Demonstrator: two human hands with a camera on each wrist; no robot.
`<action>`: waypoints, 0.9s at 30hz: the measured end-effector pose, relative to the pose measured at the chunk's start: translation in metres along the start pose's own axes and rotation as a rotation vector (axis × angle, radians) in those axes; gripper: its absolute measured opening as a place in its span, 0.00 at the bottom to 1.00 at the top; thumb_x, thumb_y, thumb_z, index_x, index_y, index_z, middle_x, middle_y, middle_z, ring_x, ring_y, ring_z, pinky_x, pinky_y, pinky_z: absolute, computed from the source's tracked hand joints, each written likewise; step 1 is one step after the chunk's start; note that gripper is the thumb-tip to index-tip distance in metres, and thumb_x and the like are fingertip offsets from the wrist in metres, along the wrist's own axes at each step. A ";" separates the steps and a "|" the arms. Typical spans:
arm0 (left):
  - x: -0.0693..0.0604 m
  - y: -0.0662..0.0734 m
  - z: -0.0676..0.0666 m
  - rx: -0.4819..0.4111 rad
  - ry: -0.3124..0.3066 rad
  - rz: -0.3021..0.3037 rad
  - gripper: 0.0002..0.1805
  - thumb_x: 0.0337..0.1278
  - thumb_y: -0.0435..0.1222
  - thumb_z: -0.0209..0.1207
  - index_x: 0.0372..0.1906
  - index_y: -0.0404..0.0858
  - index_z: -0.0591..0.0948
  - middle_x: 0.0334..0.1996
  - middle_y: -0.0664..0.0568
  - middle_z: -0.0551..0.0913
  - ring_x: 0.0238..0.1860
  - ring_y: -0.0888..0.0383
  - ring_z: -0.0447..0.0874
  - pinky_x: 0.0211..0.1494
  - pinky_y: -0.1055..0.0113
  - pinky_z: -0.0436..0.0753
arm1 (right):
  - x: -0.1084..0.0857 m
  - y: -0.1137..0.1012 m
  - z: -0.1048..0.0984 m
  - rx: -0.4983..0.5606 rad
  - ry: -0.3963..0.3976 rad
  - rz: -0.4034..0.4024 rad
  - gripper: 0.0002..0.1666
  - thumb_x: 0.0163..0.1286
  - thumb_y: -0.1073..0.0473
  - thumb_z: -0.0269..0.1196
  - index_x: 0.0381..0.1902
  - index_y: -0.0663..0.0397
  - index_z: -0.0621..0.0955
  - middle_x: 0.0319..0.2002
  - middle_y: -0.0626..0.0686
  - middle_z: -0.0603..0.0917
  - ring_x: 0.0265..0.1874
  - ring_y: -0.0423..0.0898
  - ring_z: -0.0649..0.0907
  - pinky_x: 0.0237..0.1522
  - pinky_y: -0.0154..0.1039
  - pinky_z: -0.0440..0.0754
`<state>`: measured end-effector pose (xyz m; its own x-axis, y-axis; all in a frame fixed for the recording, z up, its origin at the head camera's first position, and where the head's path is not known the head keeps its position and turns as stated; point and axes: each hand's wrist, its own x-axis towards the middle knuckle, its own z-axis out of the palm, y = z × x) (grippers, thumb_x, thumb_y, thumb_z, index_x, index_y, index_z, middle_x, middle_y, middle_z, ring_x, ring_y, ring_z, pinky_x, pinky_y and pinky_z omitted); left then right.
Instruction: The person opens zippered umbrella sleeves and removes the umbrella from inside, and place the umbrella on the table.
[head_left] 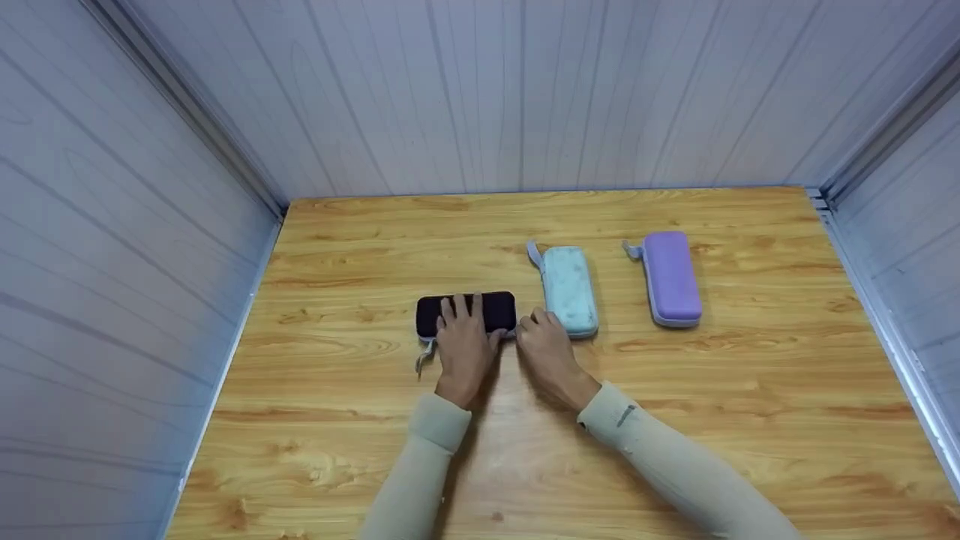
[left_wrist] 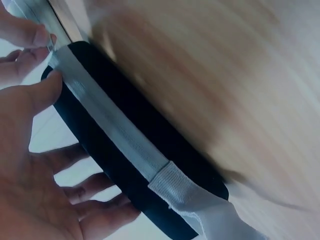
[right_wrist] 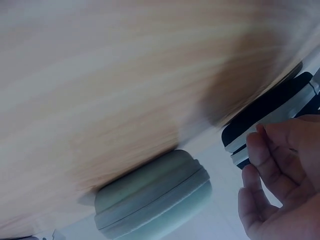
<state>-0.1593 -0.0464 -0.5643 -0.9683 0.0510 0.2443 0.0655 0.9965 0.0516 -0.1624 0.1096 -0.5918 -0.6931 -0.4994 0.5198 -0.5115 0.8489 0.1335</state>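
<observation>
A black zip case [head_left: 498,309] with a light grey zip band [left_wrist: 107,117] lies on the table. My left hand [head_left: 463,346] holds it down, fingers spread across its top and thumb against the near side. At its right end my right hand [head_left: 549,351] pinches the small zip pull [left_wrist: 51,44] between thumb and forefinger. In the right wrist view, a dark gap shows between the light bands at that end. A grey fabric loop [head_left: 425,357] hangs from the case's left end. Close beside my right hand lies a pale mint case [head_left: 570,289].
Farther right lies a purple case [head_left: 673,276] with a grey loop. The wood-grain table [head_left: 337,427] meets pale panelled walls [head_left: 480,97] at the back and both sides.
</observation>
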 end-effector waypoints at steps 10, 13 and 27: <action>0.000 0.007 -0.002 0.000 -0.020 -0.054 0.42 0.64 0.61 0.67 0.73 0.39 0.77 0.65 0.35 0.77 0.68 0.35 0.77 0.63 0.43 0.83 | 0.002 -0.003 -0.001 -0.010 0.001 0.028 0.08 0.61 0.71 0.70 0.25 0.57 0.89 0.27 0.51 0.84 0.32 0.50 0.77 0.40 0.42 0.78; 0.002 0.003 -0.006 -0.023 -0.029 -0.021 0.41 0.64 0.60 0.68 0.72 0.39 0.78 0.65 0.36 0.78 0.68 0.34 0.76 0.64 0.40 0.81 | 0.002 -0.002 -0.002 -0.025 -0.003 0.034 0.07 0.61 0.71 0.71 0.25 0.56 0.89 0.27 0.50 0.84 0.32 0.50 0.77 0.40 0.42 0.78; 0.010 -0.027 -0.016 -0.124 -0.172 0.092 0.34 0.69 0.51 0.67 0.76 0.44 0.76 0.70 0.39 0.75 0.71 0.34 0.74 0.67 0.36 0.78 | 0.002 0.003 -0.001 -0.051 -0.035 0.049 0.08 0.63 0.69 0.71 0.28 0.51 0.91 0.28 0.48 0.85 0.34 0.49 0.77 0.40 0.40 0.77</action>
<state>-0.1670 -0.0737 -0.5473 -0.9830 0.1623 0.0853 0.1742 0.9719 0.1584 -0.1646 0.1115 -0.5892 -0.7348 -0.4618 0.4969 -0.4505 0.8798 0.1514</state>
